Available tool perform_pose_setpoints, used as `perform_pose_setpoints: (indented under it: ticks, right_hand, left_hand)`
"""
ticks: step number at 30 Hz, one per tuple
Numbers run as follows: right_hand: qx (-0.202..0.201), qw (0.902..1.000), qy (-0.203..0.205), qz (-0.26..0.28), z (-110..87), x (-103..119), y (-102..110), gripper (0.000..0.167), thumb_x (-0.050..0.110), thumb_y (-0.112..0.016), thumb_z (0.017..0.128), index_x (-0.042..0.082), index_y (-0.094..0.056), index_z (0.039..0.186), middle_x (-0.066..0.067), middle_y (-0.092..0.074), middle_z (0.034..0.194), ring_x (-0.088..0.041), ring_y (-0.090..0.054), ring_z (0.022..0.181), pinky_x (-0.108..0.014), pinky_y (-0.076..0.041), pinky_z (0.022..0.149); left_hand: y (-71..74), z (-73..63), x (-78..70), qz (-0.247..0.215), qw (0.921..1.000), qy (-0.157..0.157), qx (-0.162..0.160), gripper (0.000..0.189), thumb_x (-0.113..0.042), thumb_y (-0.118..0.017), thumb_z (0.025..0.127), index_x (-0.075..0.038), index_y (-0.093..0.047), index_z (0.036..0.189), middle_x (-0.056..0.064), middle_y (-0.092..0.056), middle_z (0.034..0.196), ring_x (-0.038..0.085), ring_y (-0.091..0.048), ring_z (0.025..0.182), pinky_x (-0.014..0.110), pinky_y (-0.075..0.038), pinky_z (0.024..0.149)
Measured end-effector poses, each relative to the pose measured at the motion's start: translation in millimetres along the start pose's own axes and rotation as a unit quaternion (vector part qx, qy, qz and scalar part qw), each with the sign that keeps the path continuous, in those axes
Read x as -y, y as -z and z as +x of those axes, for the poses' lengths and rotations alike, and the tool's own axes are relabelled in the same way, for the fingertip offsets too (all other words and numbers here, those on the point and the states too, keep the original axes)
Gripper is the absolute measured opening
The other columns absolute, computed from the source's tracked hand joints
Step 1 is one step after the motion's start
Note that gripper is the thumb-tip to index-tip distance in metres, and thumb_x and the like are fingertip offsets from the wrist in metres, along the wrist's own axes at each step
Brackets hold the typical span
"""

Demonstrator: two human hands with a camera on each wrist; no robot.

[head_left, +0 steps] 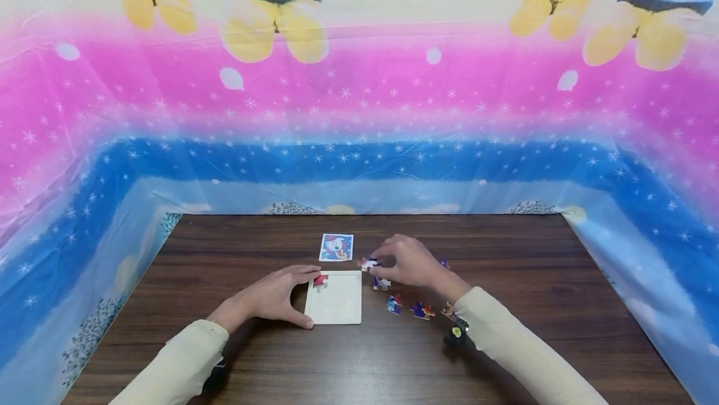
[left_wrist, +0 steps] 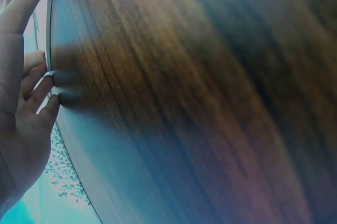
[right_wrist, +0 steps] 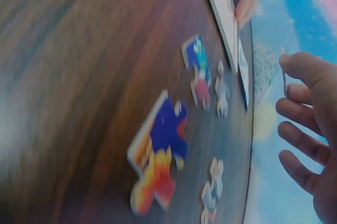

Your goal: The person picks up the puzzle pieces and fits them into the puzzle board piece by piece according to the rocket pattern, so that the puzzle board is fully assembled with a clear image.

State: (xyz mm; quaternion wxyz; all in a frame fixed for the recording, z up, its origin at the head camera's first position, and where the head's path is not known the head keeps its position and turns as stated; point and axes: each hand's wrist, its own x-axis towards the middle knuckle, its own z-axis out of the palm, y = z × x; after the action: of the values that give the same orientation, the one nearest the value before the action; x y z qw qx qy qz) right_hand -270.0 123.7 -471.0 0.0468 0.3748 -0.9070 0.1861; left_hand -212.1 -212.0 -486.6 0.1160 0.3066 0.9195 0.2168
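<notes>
My right hand (head_left: 412, 260) pinches a white and red jigsaw piece (head_left: 367, 264) between thumb and fingertips, just right of the white puzzle tray (head_left: 344, 305). The right wrist view shows that piece edge-on as a thin sliver (right_wrist: 285, 79), the other fingers loosely bent. My left hand (head_left: 272, 292) spans the tray's left side, fingers at its upper left corner and thumb at its lower left. A red and white piece (head_left: 321, 281) lies in the tray's upper left corner. Loose pieces, among them a purple and orange one (right_wrist: 163, 134), lie below the right hand.
Behind the tray lies a square picture card (head_left: 336, 247) with a white cartoon animal. Several more pieces, including a blue and red one (head_left: 394, 304), are spread on the dark wooden table (head_left: 269, 361). A printed cloth (head_left: 359, 168) borders the table's back and sides.
</notes>
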Motion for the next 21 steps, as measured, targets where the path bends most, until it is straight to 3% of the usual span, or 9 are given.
perform_pose_setpoints:
  ticks: [12,21]
  right_hand:
    - [0.015,0.9992,0.037,0.005,16.4,30,-21,0.034,0.043,-0.075,0.093,0.018,-0.08,0.115,0.004,-0.076,0.107,-0.012,-0.066,0.098,-0.033,-0.056,0.086]
    - [0.022,0.9988,0.043,0.004,29.5,39,-40,0.033,0.041,-0.076,0.092,0.016,-0.081,0.113,0.002,-0.077,0.106,-0.012,-0.068,0.094,-0.031,-0.056,0.082]
  left_hand:
    - [1.2,0.1,0.7,-0.007,1.0,0.002,0.003,0.103,-0.064,-0.082,0.076,-0.009,-0.045,0.155,0.011,-0.041,0.16,0.034,-0.039,0.147,0.056,-0.038,0.113]
    - [0.3,-0.4,1.8,-0.008,1.0,0.001,0.006,0.103,-0.064,-0.081,0.077,-0.009,-0.044,0.156,0.01,-0.04,0.161,0.033,-0.038,0.148,0.057,-0.037,0.114]
